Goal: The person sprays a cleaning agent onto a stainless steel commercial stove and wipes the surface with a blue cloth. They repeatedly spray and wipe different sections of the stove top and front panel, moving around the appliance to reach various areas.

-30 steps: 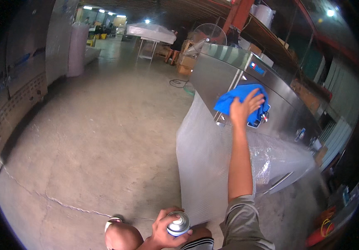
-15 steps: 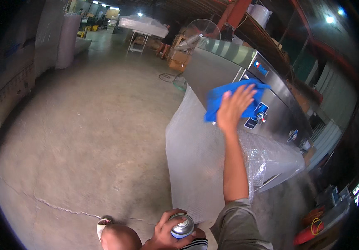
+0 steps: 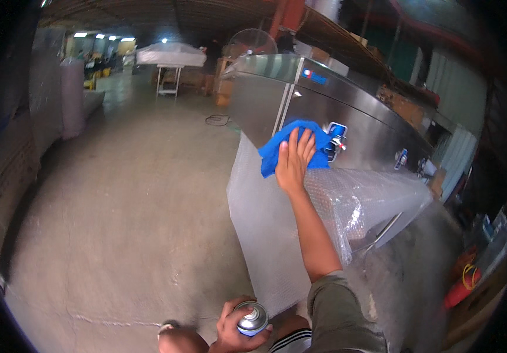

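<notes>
My right hand [image 3: 293,163] presses a blue cloth [image 3: 283,144] against the front corner of a stainless steel appliance [image 3: 347,112], with the fingers stretched over it. Just right of the cloth is a blue-labelled control with a small metal knob [image 3: 337,142]. Low in the view, near my knees, my left hand [image 3: 230,332] is wrapped round a spray can [image 3: 252,317] with a silver top. One finger lies at the can's nozzle. Bubble wrap [image 3: 353,200] covers the appliance's lower part and trails down toward me.
A wrapped item on a metal stand [image 3: 170,57] is at the back. A large fan [image 3: 252,44] and cardboard boxes [image 3: 224,91] stand behind the appliance. A cable [image 3: 217,120] lies on the concrete floor. Wrapped rolls [image 3: 72,97] line the left. A red cylinder [image 3: 462,288] is at the lower right.
The right hand and cloth have moved down the appliance's front, to below the left of the knob. The view has swung right. The left hand still holds the spray can.
</notes>
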Demonstrator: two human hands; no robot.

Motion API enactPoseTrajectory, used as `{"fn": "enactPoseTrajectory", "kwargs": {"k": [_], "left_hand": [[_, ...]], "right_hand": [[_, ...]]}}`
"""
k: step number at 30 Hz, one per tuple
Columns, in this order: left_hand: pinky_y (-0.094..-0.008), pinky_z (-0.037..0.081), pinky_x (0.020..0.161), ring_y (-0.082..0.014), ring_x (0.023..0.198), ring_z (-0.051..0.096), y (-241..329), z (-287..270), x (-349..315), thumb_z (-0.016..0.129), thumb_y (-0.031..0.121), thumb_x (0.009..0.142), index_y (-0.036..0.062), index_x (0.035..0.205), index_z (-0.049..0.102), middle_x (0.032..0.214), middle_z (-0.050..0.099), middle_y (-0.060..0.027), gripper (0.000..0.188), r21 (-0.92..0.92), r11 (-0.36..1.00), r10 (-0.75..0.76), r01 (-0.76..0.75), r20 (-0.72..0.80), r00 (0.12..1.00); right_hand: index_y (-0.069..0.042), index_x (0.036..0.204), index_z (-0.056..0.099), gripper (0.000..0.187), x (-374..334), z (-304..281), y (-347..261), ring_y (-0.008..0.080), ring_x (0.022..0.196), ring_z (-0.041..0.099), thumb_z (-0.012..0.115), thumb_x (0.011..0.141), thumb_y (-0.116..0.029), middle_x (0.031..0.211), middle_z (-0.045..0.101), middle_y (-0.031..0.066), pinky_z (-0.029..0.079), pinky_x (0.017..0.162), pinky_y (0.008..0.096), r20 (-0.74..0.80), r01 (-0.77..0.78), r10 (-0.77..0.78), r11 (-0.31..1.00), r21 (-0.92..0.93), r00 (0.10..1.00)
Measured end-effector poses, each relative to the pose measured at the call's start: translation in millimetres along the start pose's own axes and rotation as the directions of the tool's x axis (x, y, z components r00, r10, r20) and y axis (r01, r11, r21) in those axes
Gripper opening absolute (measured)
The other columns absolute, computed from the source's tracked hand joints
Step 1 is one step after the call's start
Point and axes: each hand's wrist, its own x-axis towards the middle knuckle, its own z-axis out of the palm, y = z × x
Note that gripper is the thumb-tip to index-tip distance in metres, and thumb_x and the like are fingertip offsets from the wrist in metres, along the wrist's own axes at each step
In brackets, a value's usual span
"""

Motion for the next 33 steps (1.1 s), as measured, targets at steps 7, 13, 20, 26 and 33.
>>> {"fn": "enactPoseTrajectory", "kwargs": {"k": [7,13,20,26,33], "left_hand": [[-0.0509,0.055,0.083,-0.0413,0.101,0.066,-4.3,-4.5,-7.4,0.086,0.013,0.067,0.0095,0.128,0.050,0.116,0.064,-0.0231,0.071,-0.012,1.000,0.013,-0.012,0.079,0.997],[-0.0495,0.056,0.083,-0.0413,0.103,0.066,-19.8,-9.1,-13.4,0.086,0.013,0.067,0.0092,0.127,0.051,0.115,0.064,-0.0229,0.069,0.036,0.999,-0.006,0.002,0.098,0.995],[-0.0490,0.057,0.082,-0.0425,0.101,0.067,-9.4,-7.5,-4.9,0.087,0.016,0.068,0.0093,0.122,0.054,0.116,0.065,-0.0237,0.064,0.000,0.999,-0.036,0.036,0.038,0.999],[-0.0465,0.058,0.080,-0.0373,0.098,0.070,-11.2,-6.3,2.5,0.090,0.020,0.070,0.0096,0.126,0.050,0.116,0.066,-0.0249,0.069,-0.014,1.000,-0.002,0.003,0.047,0.999],[-0.0411,0.060,0.075,-0.0346,0.093,0.071,-39.9,-1.0,6.9,0.090,0.019,0.067,0.0077,0.122,0.052,0.111,0.068,-0.0234,0.067,0.010,0.994,0.108,-0.108,0.009,0.994]], "right_hand": [[0.000,0.160,0.029,0.063,39.3,-7.2,15.6,0.0534,0.155,0.002,0.039,0.109,-0.036,0.168,0.013,0.0321,0.000,0.124,0.0639,-0.119,0.034,-0.042,0.997,-0.070,0.992],[0.006,0.162,0.014,0.075,12.5,0.8,3.7,0.0519,0.156,-0.007,0.035,0.110,-0.044,0.168,0.005,0.0336,-0.007,0.125,0.0593,-0.034,-0.273,0.278,0.955,0.116,0.960],[0.006,0.162,0.011,0.072,1.0,1.9,5.7,0.0485,0.157,-0.008,0.033,0.111,-0.039,0.169,0.002,0.0324,-0.006,0.125,0.0580,-0.015,-0.142,0.145,0.983,0.116,0.989],[0.008,0.162,0.011,0.068,17.9,-2.6,1.7,0.0451,0.158,-0.008,0.028,0.113,-0.036,0.170,0.003,0.0304,-0.006,0.126,0.0555,-0.051,-0.213,0.219,0.972,0.104,0.974],[0.012,0.160,0.010,0.074,-33.6,17.9,-2.3,0.0482,0.157,-0.009,0.031,0.110,-0.040,0.168,0.002,0.0341,-0.007,0.126,0.0570,-0.052,-0.332,0.340,0.935,0.128,0.939]]}}
